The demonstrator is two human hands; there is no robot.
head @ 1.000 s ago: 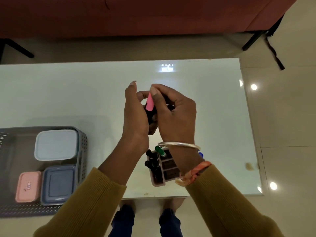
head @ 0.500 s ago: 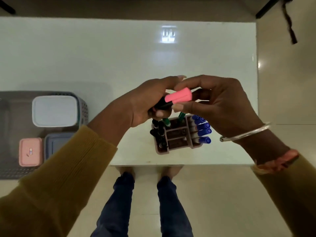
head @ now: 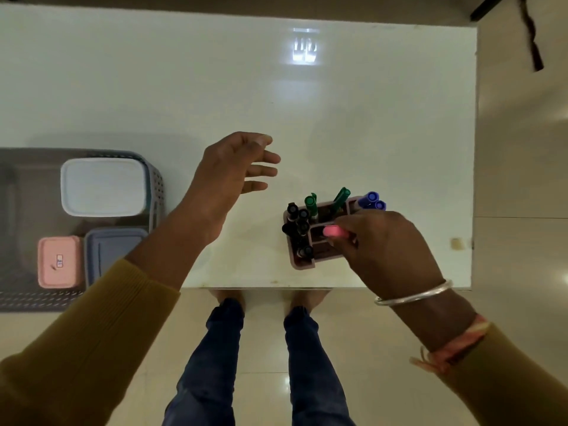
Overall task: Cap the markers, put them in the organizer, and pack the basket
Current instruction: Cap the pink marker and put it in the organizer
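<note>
My right hand [head: 385, 247] grips a pink-capped marker [head: 333, 231] and holds it over the middle slots of the organizer [head: 302, 263], which stands near the table's front edge. In the organizer stand several black markers [head: 296, 224], two green markers [head: 311, 204] and blue markers [head: 372, 200]. My left hand [head: 233, 169] hovers above the table to the left of the organizer, fingers relaxed and holding nothing. The grey basket [head: 155, 179] sits at the far left.
Inside the basket lie a white-lidded box [head: 103, 186], a blue-grey box [head: 113, 250] and a small pink box [head: 58, 261]. The white table [head: 276, 103] ends at its front edge just below the organizer and at its right edge beyond it. My legs show below.
Both hands held the pink-capped marker together before. My left hand has let go and moved left. My right hand has brought the marker down over the organizer.
</note>
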